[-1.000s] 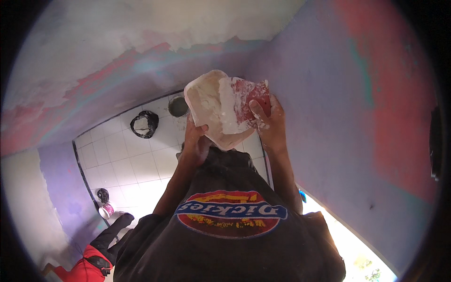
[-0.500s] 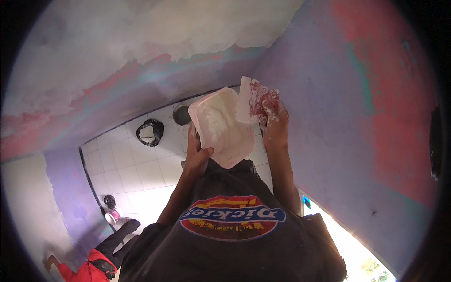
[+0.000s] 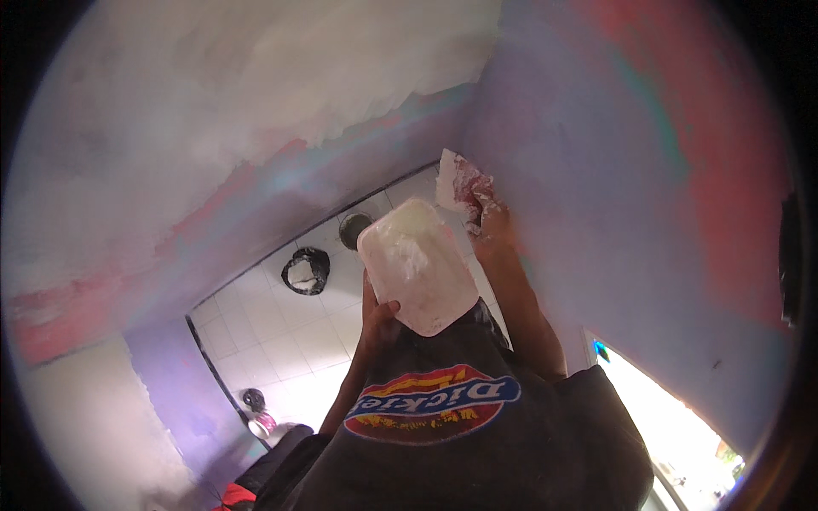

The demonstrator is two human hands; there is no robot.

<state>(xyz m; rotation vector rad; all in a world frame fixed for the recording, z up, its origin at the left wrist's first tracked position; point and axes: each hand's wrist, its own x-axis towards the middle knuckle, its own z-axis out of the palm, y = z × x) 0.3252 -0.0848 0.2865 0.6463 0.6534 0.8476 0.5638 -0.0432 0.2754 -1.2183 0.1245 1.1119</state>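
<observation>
My left hand [image 3: 381, 320] is closed on the near-left edge of a pale pink plastic tray [image 3: 436, 307], thumb over the rim. White putty [image 3: 411, 255] is smeared across the tray, which is held in front of my dark shirt. In my right hand [image 3: 496, 225] is a reddish flat scraper [image 3: 463, 182], coated with white putty, its pale edge pointing up and left. The scraper is just beyond the tray's far right corner, close to the right wall, apart from the tray. Putty also marks the right fingers.
A grey bucket [image 3: 354, 232] and a black bag [image 3: 320, 262] holding white material stand on the tiled floor [image 3: 285, 345]. A pink-and-white container [image 3: 262, 424] lies farther left. Part of a person in red [image 3: 239, 494] shows lower left. Patchy painted walls [image 3: 588, 187] meet ahead.
The scraper has come away from the tray's right edge, where they overlapped. The tray sits lower in view. The view has shifted, and most of the person in red is out of sight.
</observation>
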